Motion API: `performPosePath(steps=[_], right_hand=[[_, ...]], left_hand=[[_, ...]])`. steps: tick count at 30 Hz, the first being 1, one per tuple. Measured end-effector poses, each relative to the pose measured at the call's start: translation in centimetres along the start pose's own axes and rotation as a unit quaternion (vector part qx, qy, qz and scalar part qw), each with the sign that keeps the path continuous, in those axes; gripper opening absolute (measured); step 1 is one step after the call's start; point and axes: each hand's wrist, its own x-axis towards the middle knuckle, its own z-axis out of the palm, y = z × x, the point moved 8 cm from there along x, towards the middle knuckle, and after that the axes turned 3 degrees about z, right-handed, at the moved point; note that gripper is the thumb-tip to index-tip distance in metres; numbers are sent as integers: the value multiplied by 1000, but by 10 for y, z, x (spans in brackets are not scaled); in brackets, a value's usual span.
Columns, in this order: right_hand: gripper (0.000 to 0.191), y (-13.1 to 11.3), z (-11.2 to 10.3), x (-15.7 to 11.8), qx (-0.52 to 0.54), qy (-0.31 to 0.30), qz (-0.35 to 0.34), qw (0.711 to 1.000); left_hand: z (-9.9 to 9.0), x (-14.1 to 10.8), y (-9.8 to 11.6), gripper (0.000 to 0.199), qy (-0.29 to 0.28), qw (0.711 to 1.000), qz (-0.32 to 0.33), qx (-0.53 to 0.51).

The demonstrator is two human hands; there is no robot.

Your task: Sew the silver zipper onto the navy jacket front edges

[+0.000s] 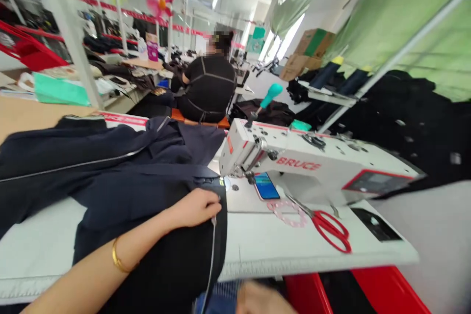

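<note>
Left hand [196,208] lies on dark garment [121,196], fingers curled at top end of its thin grey strip [212,250]; can't tell if pinching. Garment spread over left part of counter [250,243], up to white BRUCE sewing machine [312,164], draping over front edge. Right hand [263,299] blurred, below front edge; grip can't tell. Phone [267,186] under machine arm; pink ring [289,213] beside red-handled scissors [333,230], toward counter's front right corner.
</note>
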Motion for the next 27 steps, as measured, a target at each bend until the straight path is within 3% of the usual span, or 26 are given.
performPosePath(steps=[1,2,5,8,10,14,16,21,27], right_hand=[[16,-3,2,4,22,-41,0,999],[18,-9,12,9,79,-121,-5,990],[18,-3,14,38,233,-75,94,965],[22,-5,36,61,340,-66,145,927],[24,-8,50,70,343,-68,161,923],[15,-9,60,81,260,-54,152,952],[10,-13,62,84,239,-55,137,960],[20,-22,68,83,189,-14,71,979],[26,19,87,86,254,27,66,964]], left_hand=[[-1,1,-4,31,6,999,-19,-34],[-2,3,-7,32,10,997,-36,-67],[-4,5,-17,32,18,987,-72,-139],[-6,4,-21,33,28,978,-96,-184],[-6,3,-22,33,29,970,-110,-214],[-4,3,-26,34,36,967,-127,-217],[-4,2,-28,34,48,970,-129,-202],[-1,-1,-21,33,61,976,-98,-184],[-4,1,-10,24,80,978,-65,-182]])
